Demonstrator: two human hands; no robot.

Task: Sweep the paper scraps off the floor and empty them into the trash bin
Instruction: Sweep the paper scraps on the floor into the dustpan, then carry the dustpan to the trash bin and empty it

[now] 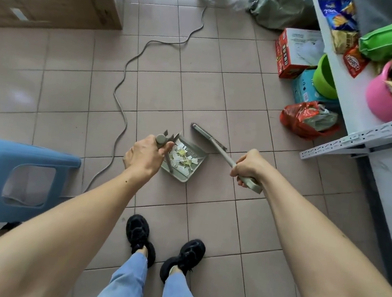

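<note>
Paper scraps in dustpan, just right of left-hand grip.

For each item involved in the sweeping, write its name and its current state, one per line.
Dustpan: on the floor, holding scraps.
Paper scraps: gathered inside the dustpan.
Broom: head down by the dustpan's edge.
Left hand: gripping the dustpan handle.
Right hand: gripping the broom handle.

red box with print too blurred to read
</note>
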